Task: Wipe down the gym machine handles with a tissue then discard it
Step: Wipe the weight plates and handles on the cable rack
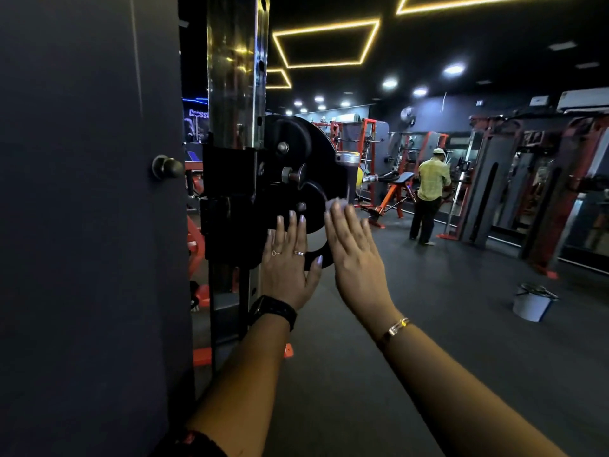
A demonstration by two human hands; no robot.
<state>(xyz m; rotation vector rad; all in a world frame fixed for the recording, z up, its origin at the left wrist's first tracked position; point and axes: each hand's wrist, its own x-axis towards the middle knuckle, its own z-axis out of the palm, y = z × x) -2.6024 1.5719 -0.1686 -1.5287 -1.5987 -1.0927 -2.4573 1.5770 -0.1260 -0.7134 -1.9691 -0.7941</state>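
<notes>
A black pulley carriage (290, 179) sits on a chrome upright post (235, 70) of the cable machine, at centre left. My left hand (288, 262) lies flat against the lower part of the black carriage, fingers spread and holding nothing. My right hand (354, 255) is beside it, palm toward the carriage's right edge. A pale tissue (336, 203) shows just past the right fingertips, pressed between those fingers and the black edge. No handle grip is visible.
A dark panel (85, 225) with a round knob (166, 167) fills the left. A white bucket (532, 301) stands on the dark floor at right. A person in a yellow shirt (430, 189) stands among red machines in the background.
</notes>
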